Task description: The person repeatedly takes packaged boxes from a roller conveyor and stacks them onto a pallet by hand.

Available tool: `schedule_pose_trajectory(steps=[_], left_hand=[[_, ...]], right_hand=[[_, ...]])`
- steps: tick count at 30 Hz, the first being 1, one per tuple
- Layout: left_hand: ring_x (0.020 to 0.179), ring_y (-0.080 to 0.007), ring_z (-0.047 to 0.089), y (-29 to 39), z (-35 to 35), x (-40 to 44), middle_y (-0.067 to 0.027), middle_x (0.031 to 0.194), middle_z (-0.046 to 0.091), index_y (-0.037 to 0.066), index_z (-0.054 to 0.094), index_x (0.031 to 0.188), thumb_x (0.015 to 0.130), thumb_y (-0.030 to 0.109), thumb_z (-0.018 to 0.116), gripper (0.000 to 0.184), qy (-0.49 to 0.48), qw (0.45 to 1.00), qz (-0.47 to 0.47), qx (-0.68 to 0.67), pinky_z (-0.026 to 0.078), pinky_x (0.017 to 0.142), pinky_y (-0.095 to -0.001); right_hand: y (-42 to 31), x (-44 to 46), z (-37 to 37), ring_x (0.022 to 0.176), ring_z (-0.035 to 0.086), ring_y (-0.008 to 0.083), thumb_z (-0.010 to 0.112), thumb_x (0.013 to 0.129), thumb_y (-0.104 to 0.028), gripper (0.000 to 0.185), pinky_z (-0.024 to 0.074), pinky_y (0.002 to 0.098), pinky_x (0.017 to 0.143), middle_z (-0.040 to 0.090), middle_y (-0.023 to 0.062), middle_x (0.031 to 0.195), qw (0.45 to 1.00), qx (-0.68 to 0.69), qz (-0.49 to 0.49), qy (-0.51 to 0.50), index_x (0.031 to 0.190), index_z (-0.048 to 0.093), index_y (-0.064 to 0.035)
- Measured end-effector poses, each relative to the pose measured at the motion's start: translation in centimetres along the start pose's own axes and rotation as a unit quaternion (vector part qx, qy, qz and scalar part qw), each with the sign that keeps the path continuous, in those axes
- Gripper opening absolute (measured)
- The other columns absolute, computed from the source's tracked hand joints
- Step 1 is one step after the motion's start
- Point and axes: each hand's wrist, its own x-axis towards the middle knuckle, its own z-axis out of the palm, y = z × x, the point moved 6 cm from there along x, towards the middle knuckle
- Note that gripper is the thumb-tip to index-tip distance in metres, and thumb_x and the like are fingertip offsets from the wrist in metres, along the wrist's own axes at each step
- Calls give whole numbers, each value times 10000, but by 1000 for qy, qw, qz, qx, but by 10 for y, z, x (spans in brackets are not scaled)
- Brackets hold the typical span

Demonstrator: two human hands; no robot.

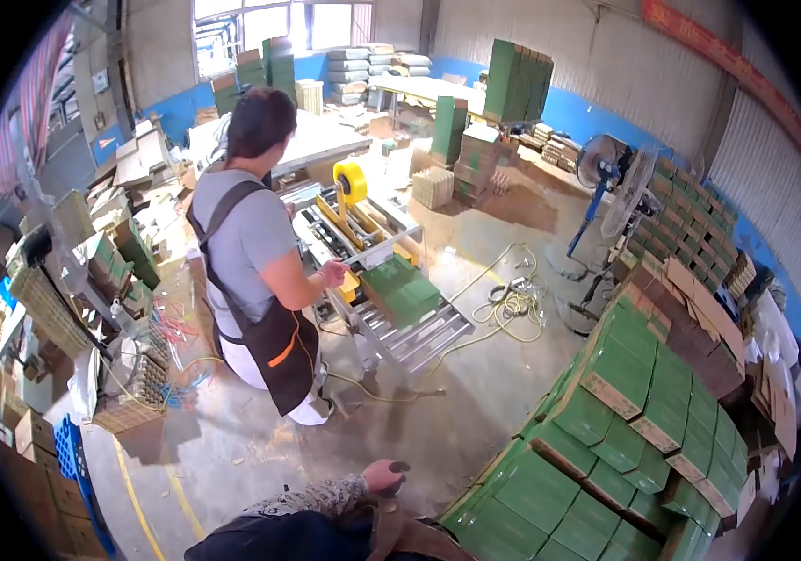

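Note:
My left hand [384, 476] is held low in front of my body, at the bottom middle of the view. Its fingers look curled, with a dark patch at their ends; whether they hold anything is unclear. A patterned sleeve cuff [311, 497] covers the wrist, and a brown apron [410, 535] shows below. Nearest on the right are stacked green cartons [522, 491], apart from the hand. My right hand is out of view.
A co-worker [255, 234] stands at a carton-taping machine [353, 224] with a yellow tape roll; a green carton [400, 288] sits on its rollers [428, 338]. Coiled hose [512, 309] lies on the floor. Fans [601, 168] stand right, a blue pallet [73, 458] left.

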Motion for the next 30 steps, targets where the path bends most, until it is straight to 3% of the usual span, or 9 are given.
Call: schedule_pose_trajectory(steps=[7, 10, 14, 16, 18, 21, 24, 27, 30], left_hand=[[672, -229, 610, 31, 36, -36, -75, 808, 662, 134, 625, 1042, 787, 243, 538, 290, -23, 998, 62, 24, 480, 625, -348], [923, -249, 610, 34, 44, -46, -112, 1011, 645, 163, 603, 1133, 808, 304, 551, 358, -92, 994, -21, 49, 457, 820, -340], [923, -243, 611, 27, 32, -52, -109, 1008, 646, 161, 613, 1123, 787, 323, 567, 375, -25, 999, -25, -8, 455, 833, -333], [667, -124, 615, 17, 31, -49, -51, 754, 658, 124, 636, 1039, 774, 203, 585, 280, -11, 995, 76, -61, 485, 618, -292], [675, -124, 612, 5, 37, -46, -42, 751, 655, 142, 637, 1047, 787, 263, 602, 289, 78, 991, 98, 55, 483, 627, -279], [627, -132, 599, 48, 31, -61, -29, 699, 639, 181, 641, 1046, 787, 365, 610, 320, 10, 990, 143, -9, 480, 601, -277], [873, -252, 627, 71, 37, -68, -121, 944, 660, 135, 644, 1048, 791, 398, 591, 372, -73, 996, -37, 45, 466, 791, -344], [850, -288, 624, 82, 47, -64, -141, 917, 657, 125, 651, 1017, 801, 440, 577, 389, -98, 991, -28, 82, 466, 772, -367], [846, -313, 618, 62, 50, -53, -158, 910, 652, 94, 650, 1008, 811, 461, 557, 427, -90, 991, -97, 32, 463, 768, -379]], right_hand=[[-21, -7, 19, 797, 629, 224, 491, 883, -417, 444, 502, 335, 687, 636, 173, 966, 998, -17, -50, -35, 1070, 588, -25], [-25, -10, 21, 793, 629, 226, 492, 883, -416, 443, 502, 335, 683, 637, 173, 960, 997, -25, -58, -42, 1069, 587, -26], [-27, -11, 24, 788, 629, 229, 493, 882, -414, 440, 501, 335, 677, 638, 174, 953, 996, -29, -65, -45, 1068, 587, -26], [-24, -11, 25, 785, 629, 230, 493, 882, -413, 439, 501, 336, 675, 638, 174, 950, 996, -33, -62, -48, 1067, 587, -26], [-19, -13, 24, 783, 629, 231, 494, 881, -412, 438, 501, 336, 672, 638, 174, 946, 997, -36, -53, -50, 1067, 587, -26], [-14, -10, 24, 779, 629, 233, 495, 881, -411, 436, 501, 336, 668, 639, 175, 941, 997, -40, -45, -48, 1066, 586, -27], [-3, -11, 21, 775, 629, 235, 495, 880, -410, 435, 500, 336, 664, 640, 175, 935, 997, -42, -33, -47, 1065, 586, -27], [8, -12, 21, 771, 630, 237, 496, 880, -409, 433, 500, 336, 660, 640, 176, 930, 998, -40, -23, -46, 1064, 586, -27], [17, -13, 20, 768, 630, 239, 497, 879, -408, 432, 500, 337, 656, 641, 176, 925, 998, -38, -14, -47, 1063, 586, -27]])
